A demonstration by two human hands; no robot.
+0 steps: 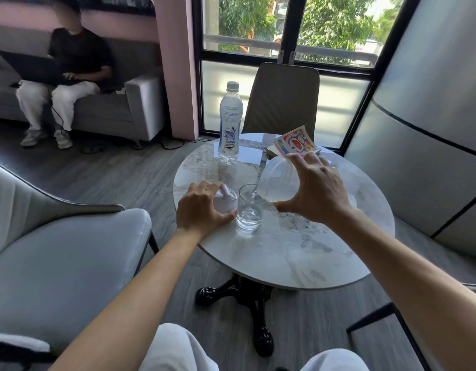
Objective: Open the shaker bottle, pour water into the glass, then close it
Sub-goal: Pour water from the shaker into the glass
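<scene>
My right hand (316,188) grips a translucent shaker bottle (278,180), tipped to the left with its open mouth over a clear glass (249,210). A thin stream of water runs from the mouth into the glass, which holds some water at its bottom. The glass stands upright on the round marble table (298,253). My left hand (202,208) rests on the table just left of the glass, closed around the shaker's white lid (226,199), which my fingers partly hide.
A capped plastic water bottle (230,121) stands at the table's far left. A colourful booklet (296,141) lies at the far edge behind the shaker. Chairs ring the table: grey armchair (57,250) left, brown chair (282,100) opposite. A person sits on a sofa (129,108) far left.
</scene>
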